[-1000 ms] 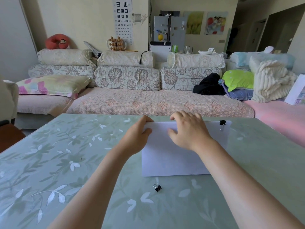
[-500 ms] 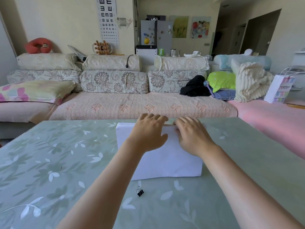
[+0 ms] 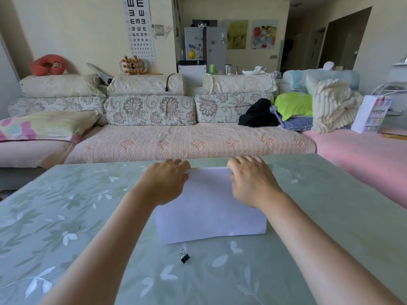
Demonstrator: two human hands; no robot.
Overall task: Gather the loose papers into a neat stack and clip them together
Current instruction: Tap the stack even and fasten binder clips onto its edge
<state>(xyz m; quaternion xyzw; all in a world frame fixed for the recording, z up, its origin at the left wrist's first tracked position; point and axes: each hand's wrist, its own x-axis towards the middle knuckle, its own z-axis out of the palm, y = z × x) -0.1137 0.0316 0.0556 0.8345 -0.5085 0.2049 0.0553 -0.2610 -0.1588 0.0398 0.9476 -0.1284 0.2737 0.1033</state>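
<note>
Reaching forward over the green leaf-patterned table [image 3: 66,216], both hands hold the far long edge of the papers [image 3: 209,205], which sit in the middle of the table straight ahead of the person as one white block, long axis running left to right. The left hand [image 3: 165,181] grasps the left part of that far edge, fingers curled over it and thumb on the near face. The right hand [image 3: 251,181] grasps the right part the same way. Whether the block lies flat or is tipped up on its near edge I cannot tell from this angle. Its visible edges look close to flush, so the gathering seems nearly done and the clipping not yet begun. The binder clip [image 3: 184,257] lies on the table just off the near-left corner of the papers, not touching them, on the person's side of the stack and between the two forearms, closer to the left one. The coming move turns on this: the clip is behind the hands, towards the body, so one hand would have to let go and draw back for it, and the left has the shorter way. The right hand alone would then have to pin the sheets, and the likely fault is the stack fanning out once one side is freed
</note>
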